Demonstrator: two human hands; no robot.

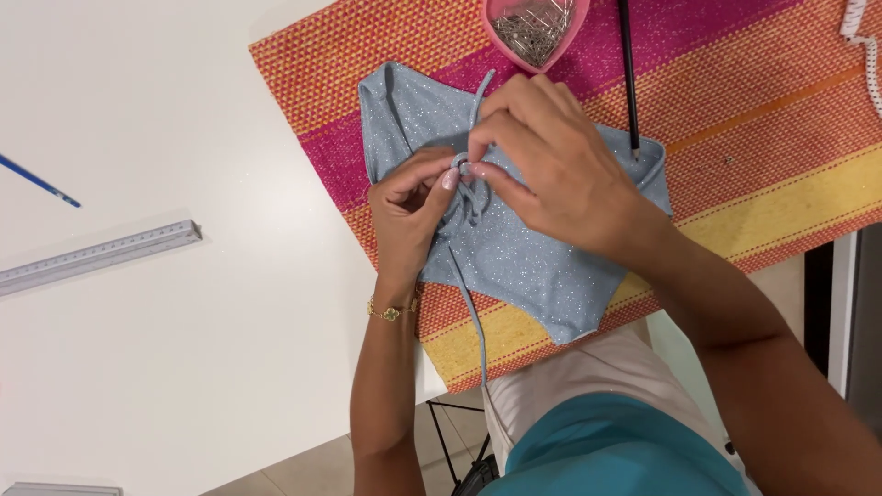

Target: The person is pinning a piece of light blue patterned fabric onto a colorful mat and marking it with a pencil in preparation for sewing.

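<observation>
A small piece of light blue glittery fabric (524, 262) lies flat on a striped woven mat (772, 110). Thin cords of the same blue fabric (470, 312) run across it and hang over the table's front edge. My left hand (409, 216) and my right hand (547, 165) meet at the fabric's middle. Both pinch the cords where they pass through a small ring (463, 166). My left wrist wears a gold bracelet (393, 312).
A pink dish of metal pins (535, 32) stands at the mat's far edge. A dark thin pencil (628, 73) lies on the mat beside it. A metal ruler (96, 256) and a blue pencil (39, 181) lie on the white table (184, 367) at left. White trim (864, 46) is at the top right.
</observation>
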